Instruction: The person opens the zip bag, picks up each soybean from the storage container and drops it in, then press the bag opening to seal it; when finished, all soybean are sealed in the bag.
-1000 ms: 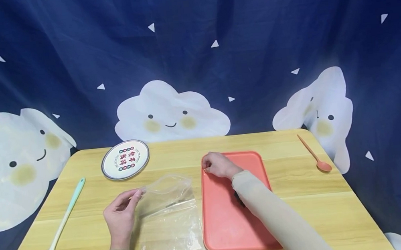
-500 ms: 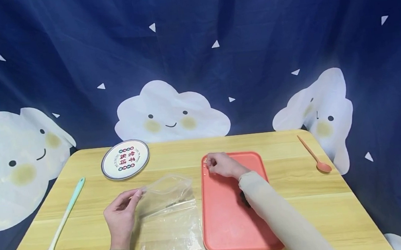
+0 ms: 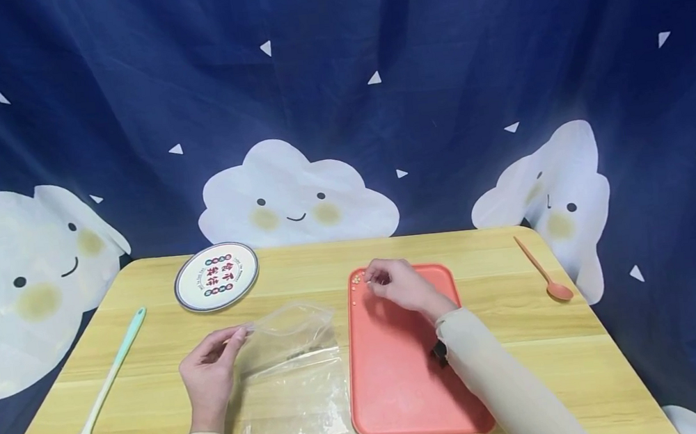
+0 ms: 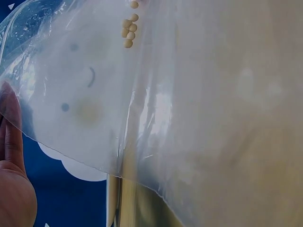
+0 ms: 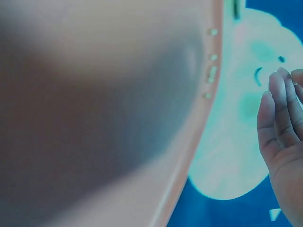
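My left hand (image 3: 209,377) pinches the rim of a clear zip bag (image 3: 299,396) between thumb and fingers; the bag lies partly raised on the table. In the left wrist view, several soybeans (image 4: 131,28) show against the bag's film. My right hand (image 3: 401,285) hovers over the far left part of a coral-red tray (image 3: 397,401), thumb and fingertips close together. I cannot tell whether a bean is between them. A few soybeans (image 3: 356,280) lie in the tray's far left corner; the right wrist view shows beans (image 5: 211,73) along its rim.
A white plate (image 3: 197,284) with printed lettering lies at the back left. A long pale-green spatula (image 3: 104,401) rests along the left side, and an orange spoon (image 3: 558,291) at the right. A dark blue cloud-patterned curtain (image 3: 333,58) hangs behind the wooden table (image 3: 302,267).
My right hand has drawn back to the right from the tray's far left corner, uncovering the beans there. The left hand and the bag have stayed put.
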{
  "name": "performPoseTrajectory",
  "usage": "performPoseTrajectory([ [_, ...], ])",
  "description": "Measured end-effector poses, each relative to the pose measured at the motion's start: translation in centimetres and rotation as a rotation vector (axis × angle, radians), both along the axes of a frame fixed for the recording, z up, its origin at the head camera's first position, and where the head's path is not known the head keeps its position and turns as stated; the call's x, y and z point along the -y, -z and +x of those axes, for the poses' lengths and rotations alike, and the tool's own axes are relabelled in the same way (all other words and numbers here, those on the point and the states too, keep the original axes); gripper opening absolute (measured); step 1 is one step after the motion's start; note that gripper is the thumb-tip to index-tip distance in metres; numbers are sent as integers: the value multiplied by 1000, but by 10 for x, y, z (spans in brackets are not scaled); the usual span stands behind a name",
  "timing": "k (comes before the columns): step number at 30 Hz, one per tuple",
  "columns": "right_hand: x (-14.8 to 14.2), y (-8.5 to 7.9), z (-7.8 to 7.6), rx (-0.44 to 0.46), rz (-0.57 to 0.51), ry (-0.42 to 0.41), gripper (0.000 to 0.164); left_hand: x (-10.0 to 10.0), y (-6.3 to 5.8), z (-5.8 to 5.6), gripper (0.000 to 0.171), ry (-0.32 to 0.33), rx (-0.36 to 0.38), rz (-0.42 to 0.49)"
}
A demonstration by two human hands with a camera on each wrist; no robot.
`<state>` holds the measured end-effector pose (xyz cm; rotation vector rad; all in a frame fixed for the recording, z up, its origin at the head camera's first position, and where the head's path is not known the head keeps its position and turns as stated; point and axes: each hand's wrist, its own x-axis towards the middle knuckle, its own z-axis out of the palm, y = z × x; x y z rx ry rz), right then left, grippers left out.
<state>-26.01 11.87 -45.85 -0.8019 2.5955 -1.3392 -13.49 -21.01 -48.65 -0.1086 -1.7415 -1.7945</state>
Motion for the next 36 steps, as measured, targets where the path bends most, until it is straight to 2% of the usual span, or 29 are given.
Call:
performPoseTrajectory([
  [8, 20, -31, 26, -98, -9, -53, 8, -1, -1, 0, 7, 10, -12, 15],
  [15, 47, -51, 36, -187, -62, -163, 9, -2, -4, 0, 7, -6, 3, 14],
  [21, 70, -55, 38, -225, -43, -228, 8, -1, -3, 0, 6, 6, -12, 20],
  [31, 101, -53, 42, -128, 32, -253, 9, 1, 2, -4, 9, 91, -139, 39],
  [36, 109, -50, 45, -131, 93, -269, 10, -2, -1, -3, 11, 80, -127, 42],
])
